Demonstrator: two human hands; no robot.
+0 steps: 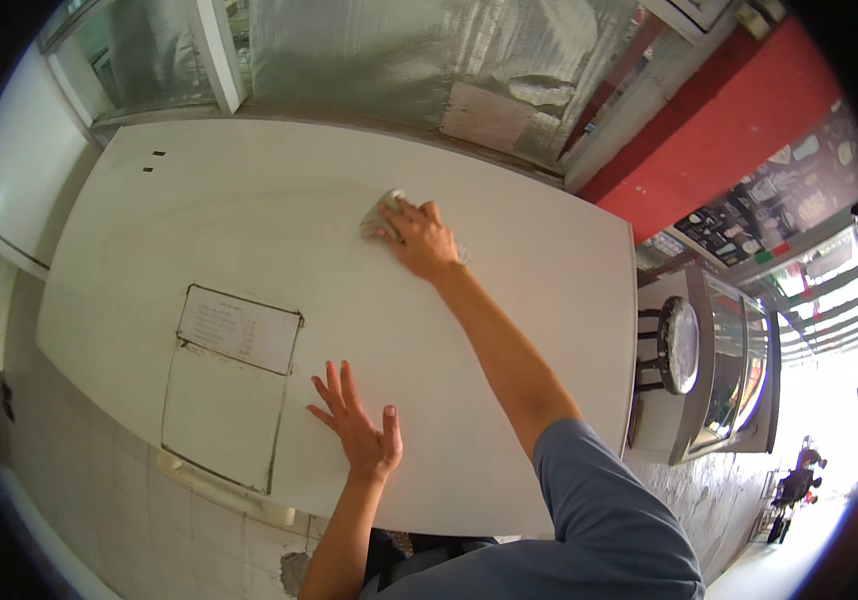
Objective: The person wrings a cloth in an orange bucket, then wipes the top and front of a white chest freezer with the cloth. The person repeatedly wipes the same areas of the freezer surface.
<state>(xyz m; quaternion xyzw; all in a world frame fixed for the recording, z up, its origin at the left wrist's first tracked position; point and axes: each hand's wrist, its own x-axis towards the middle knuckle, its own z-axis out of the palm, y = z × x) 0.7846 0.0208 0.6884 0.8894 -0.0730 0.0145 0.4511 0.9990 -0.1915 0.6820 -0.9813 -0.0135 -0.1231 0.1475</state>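
Note:
Pressed against the white tabletop (549, 322), my right hand (423, 238) holds a pale, crumpled cloth (378, 217) under its fingers, well out toward the far side. My left hand (360, 427) is near the front edge, fingers spread, with nothing in it; whether its palm touches the surface I cannot tell. To its left lies a printed sheet (237, 326) inside a dark rectangular outline on the tabletop. A second outlined, blank rectangle (222, 416) adjoins it, reaching toward the front edge.
A glazed partition (354, 67) borders the far side, beside a red wall (744, 112). Two small dark marks (152, 161) show at the far left corner. Past the right edge are a round stool (679, 345) and a glass-fronted display cabinet (733, 360). Tiled floor (121, 480) lies at left.

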